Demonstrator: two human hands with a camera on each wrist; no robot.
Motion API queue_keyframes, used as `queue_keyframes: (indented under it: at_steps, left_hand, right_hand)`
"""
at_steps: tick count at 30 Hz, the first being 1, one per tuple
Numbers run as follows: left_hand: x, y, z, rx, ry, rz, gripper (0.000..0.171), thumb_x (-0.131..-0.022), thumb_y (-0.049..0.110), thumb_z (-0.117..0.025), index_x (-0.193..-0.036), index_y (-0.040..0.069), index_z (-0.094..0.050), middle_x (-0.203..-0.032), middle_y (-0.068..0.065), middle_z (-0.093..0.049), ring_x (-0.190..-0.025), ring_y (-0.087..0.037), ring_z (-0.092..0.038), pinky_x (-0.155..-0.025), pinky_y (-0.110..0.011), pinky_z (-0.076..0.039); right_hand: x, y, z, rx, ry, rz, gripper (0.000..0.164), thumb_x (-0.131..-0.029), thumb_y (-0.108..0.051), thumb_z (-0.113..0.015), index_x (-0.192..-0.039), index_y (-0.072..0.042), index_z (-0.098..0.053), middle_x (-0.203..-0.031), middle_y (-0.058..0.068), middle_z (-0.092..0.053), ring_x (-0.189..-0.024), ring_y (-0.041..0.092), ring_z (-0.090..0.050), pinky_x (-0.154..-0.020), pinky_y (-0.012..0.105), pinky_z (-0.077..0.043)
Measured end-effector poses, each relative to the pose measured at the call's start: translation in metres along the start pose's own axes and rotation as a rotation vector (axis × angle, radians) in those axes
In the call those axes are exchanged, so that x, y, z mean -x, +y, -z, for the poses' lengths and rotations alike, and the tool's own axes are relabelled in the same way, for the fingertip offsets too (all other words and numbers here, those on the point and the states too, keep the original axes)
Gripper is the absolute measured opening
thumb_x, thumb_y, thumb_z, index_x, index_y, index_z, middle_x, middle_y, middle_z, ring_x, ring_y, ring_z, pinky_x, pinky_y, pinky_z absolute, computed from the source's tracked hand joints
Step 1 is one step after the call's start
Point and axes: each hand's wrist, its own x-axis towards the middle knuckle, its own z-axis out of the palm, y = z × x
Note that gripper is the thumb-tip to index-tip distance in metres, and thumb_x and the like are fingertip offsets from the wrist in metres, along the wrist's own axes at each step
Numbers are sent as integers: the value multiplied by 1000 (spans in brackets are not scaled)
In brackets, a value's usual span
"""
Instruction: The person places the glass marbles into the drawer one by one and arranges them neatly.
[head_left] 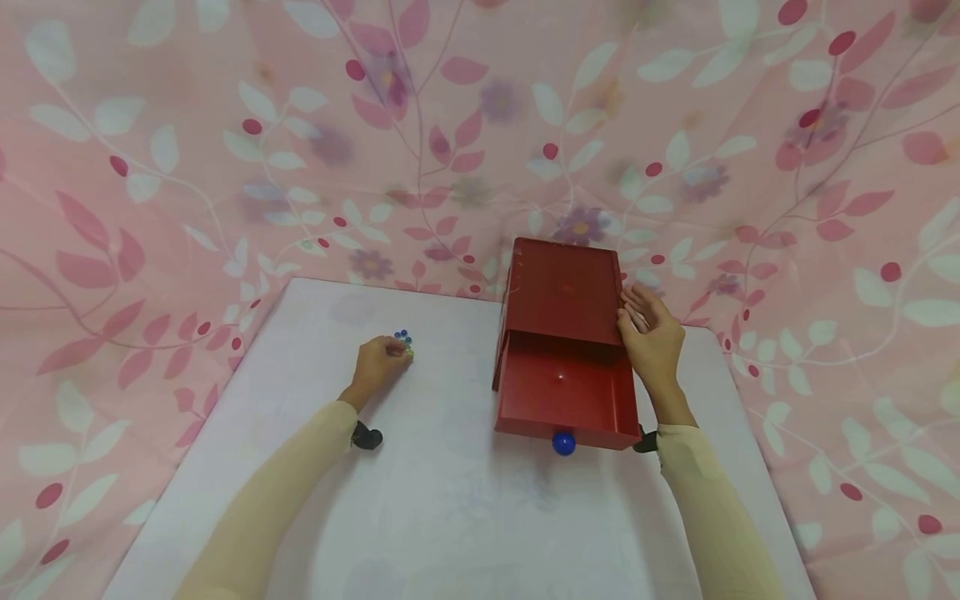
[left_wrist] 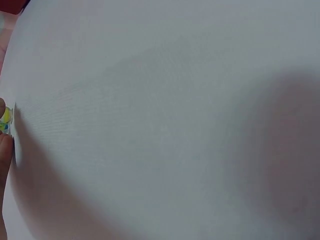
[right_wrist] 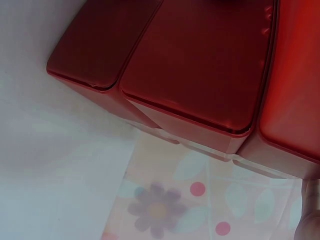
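In the head view my left hand (head_left: 377, 363) is low over the table, thumb and fingertips pinching a clear glass marble (left_wrist: 6, 120) with a yellow and blue swirl. Several blue marbles (head_left: 403, 334) lie just beyond those fingertips. On the right stands a red drawer cabinet (head_left: 566, 287). Its top drawer (head_left: 558, 398) is pulled out toward me, a round blue knob (head_left: 564, 443) on its front. My right hand (head_left: 654, 337) rests against the cabinet's right side with fingers extended. Only a bit of the right fingers (right_wrist: 311, 227) shows at the right wrist view's edge.
A white cloth covers the table (head_left: 420, 517). Close behind the cabinet hangs a pink floral curtain (head_left: 450, 150), which also rises along both sides. In the right wrist view, lower drawers (right_wrist: 200, 55) stay pushed in beneath the extended one.
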Motion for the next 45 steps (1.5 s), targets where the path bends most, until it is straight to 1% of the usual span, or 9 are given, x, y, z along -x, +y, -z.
queue_keyframes:
  at_steps: [2,6,13,20,28,36,45]
  left_hand:
    - [-1,2,-1,-29,2,-6,23,-81,9,-79,-99,-2,-70,-94,-15,-70,-86,-27,-67,-80,-39,-55]
    - [-2,5,-2,-76,-4,7,23,-81,12,-79,-99,-1,-70,-93,-13,-69,-85,-25,-65,-78,-38,-55]
    - [-5,6,-5,-115,-3,24,23,-81,14,-79,-97,0,-71,-91,-12,-68,-83,-25,-64,-76,-37,-54]
    - [-8,9,-7,-118,-9,72,20,-83,12,-76,-99,0,-71,-93,-13,-68,-85,-25,-63,-77,-38,-54]
    - [-8,6,-8,-115,-6,95,18,-83,9,-73,-99,0,-72,-92,-12,-70,-84,-24,-63,-77,-36,-54]
    - [-7,5,-8,-93,3,77,17,-82,6,-73,-98,0,-71,-91,-12,-70,-82,-23,-65,-76,-35,-55]
    - [-2,5,-7,-94,46,13,18,-80,1,-68,-97,-1,-72,-89,-12,-69,-81,-24,-62,-75,-36,-53]
  right_hand:
    - [0,1,0,-8,2,1,43,-82,16,-64,-124,12,-58,-119,32,-61,-111,49,-57,-93,37,-50]
    - [0,0,0,-13,-1,0,42,-82,16,-63,-123,13,-58,-118,35,-60,-111,49,-57,-93,37,-50]
    - [0,1,0,-12,2,-5,42,-82,16,-63,-124,13,-58,-117,36,-59,-111,49,-57,-92,36,-50]
    - [0,0,0,-21,5,-5,42,-82,15,-63,-124,13,-58,-118,37,-58,-111,49,-57,-93,37,-50]
    - [0,1,1,-32,3,0,42,-82,15,-63,-123,13,-58,-119,33,-60,-112,49,-57,-93,38,-49]
    - [0,1,1,-25,9,-1,42,-82,15,-63,-123,12,-58,-119,31,-61,-111,49,-57,-93,38,-50]
    - [0,2,1,-37,4,-7,42,-82,16,-62,-124,12,-58,-119,35,-59,-112,49,-57,-93,37,-49]
